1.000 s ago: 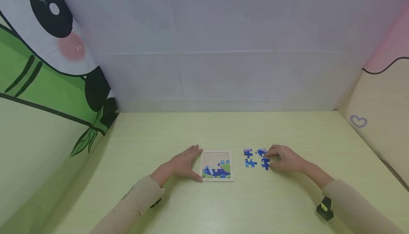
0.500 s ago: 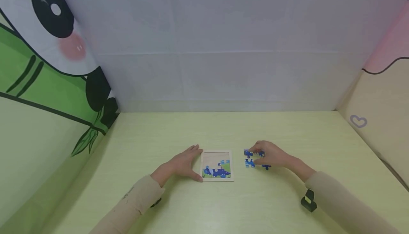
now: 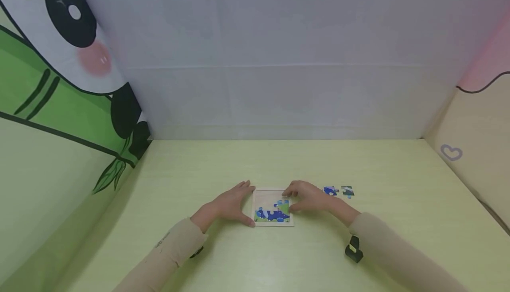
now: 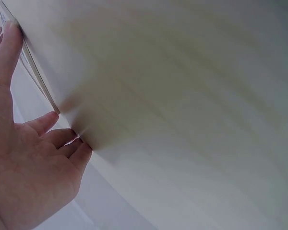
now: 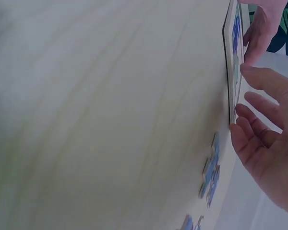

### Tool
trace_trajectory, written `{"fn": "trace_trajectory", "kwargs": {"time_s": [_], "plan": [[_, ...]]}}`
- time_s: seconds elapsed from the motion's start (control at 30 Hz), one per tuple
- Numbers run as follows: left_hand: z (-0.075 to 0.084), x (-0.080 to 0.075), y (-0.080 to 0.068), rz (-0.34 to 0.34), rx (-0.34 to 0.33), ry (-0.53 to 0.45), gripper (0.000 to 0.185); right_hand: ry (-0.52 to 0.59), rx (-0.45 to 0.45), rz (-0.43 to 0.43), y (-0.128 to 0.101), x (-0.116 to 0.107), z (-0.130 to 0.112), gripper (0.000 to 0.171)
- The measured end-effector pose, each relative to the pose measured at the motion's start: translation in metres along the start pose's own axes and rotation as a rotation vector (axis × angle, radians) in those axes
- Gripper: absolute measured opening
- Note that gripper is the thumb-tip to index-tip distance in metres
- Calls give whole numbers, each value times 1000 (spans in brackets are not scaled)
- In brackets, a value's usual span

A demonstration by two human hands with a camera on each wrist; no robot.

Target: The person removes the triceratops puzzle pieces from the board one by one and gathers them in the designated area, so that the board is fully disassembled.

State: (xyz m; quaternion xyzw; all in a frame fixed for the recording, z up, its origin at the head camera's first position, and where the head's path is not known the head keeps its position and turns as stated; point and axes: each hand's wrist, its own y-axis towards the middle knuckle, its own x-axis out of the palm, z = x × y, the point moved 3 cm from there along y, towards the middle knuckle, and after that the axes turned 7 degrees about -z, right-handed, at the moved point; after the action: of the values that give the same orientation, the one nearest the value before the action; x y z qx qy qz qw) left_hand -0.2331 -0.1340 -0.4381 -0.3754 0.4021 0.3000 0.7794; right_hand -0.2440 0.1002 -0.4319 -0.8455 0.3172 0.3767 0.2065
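Observation:
A small square puzzle frame [image 3: 292, 219] lies on the table, partly filled with blue and green dinosaur pieces [image 3: 275, 215] along its lower and right parts. At its left side rests my left hand [image 3: 227, 204], thumb and fingers spread and extended toward two corners. My right hand [image 3: 312, 198] reaches the frame's upper right side, fingertips overlapping the edge. In the right wrist view its thumb and fingers stand apart, and no puzzle piece shows between them. Loose blue puzzle pieces [image 3: 330, 190] lie just right of the right hand, which hides some of them.
Another loose puzzle piece [image 3: 347, 190] lies farther right. The pale table [image 3: 255, 256] meets a white cloth backdrop [image 3: 263, 101] at the back. Printed panels stand left [image 3: 79, 128] and right [image 3: 482, 150].
My right hand has moved left, from the loose pieces across to the frame's right edge. The left hand has stayed at the frame's left side.

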Motion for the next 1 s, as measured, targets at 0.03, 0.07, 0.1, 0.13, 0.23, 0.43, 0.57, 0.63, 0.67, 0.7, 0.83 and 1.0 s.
{"fn": "trace_trajectory", "kwargs": {"time_s": [0.03,0.07,0.1,0.13,0.23,0.43,0.57,0.63,0.67,0.7,0.83,1.0], "plan": [[0,0,0,0,-1,1,106,-1,8,-11,2,2,-1,39],[0,0,1,-1,-3,0,106,-3,14,-21,4,4,-2,40],[-1,1,1,-1,-4,1,106,-9,18,-29,6,5,-4,41],[-1,1,1,-3,-6,3,106,-11,20,-37,7,7,-5,40],[-1,1,2,-5,-8,1,106,-12,35,-51,9,9,-7,39],[-1,1,2,-7,-13,-4,106,36,80,-62,12,9,-9,32],[-3,1,3,-8,-17,3,107,58,115,-73,14,10,-10,31],[-3,2,4,-9,-18,4,107,53,117,-77,14,11,-10,30],[-3,2,4,-9,-20,4,107,51,114,-78,14,11,-10,30],[-3,2,4,-10,-21,3,106,51,110,-80,14,11,-10,30],[-2,1,3,-8,-18,-2,106,45,91,-90,14,9,-10,30],[-1,0,2,-9,-14,2,106,60,51,-118,14,6,-7,30]]}}
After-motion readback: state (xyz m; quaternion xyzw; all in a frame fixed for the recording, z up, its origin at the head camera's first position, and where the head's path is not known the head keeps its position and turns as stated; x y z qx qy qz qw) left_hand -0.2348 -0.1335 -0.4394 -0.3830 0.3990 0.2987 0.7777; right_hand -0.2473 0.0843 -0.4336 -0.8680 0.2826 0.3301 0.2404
